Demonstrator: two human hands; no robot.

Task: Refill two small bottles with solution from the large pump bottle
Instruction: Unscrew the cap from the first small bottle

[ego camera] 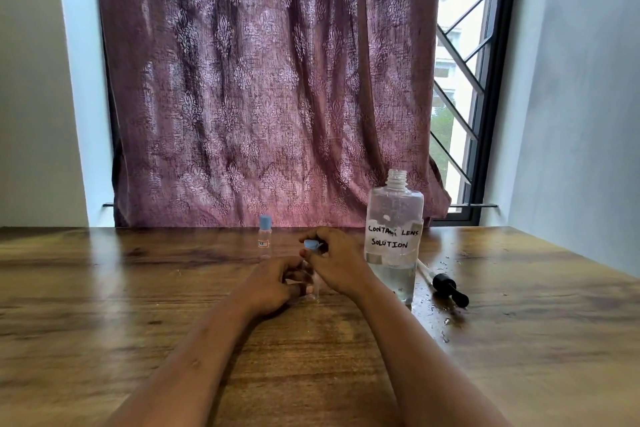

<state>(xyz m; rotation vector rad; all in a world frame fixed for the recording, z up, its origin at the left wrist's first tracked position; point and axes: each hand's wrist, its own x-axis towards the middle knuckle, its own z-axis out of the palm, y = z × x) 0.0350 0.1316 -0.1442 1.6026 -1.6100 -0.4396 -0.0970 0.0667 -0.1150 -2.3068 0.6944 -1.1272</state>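
A large clear bottle [394, 239] labelled "contact lens solution" stands open-necked on the wooden table [138, 288], partly filled. Its black pump head [448, 286] with a white tube lies flat to its right. One small clear bottle [265, 236] with a blue cap stands upright at the back, apart from both hands. My left hand [277, 282] grips the body of a second small clear bottle [310, 282] standing on the table. My right hand [337, 262] pinches that bottle's blue cap [310, 245] at its top. Fingers hide most of this bottle.
Drops of spilled liquid [445, 321] lie on the table around the pump head. A patterned purple curtain [270, 80] hangs behind the table's far edge, with a barred window [460, 80] at the right.
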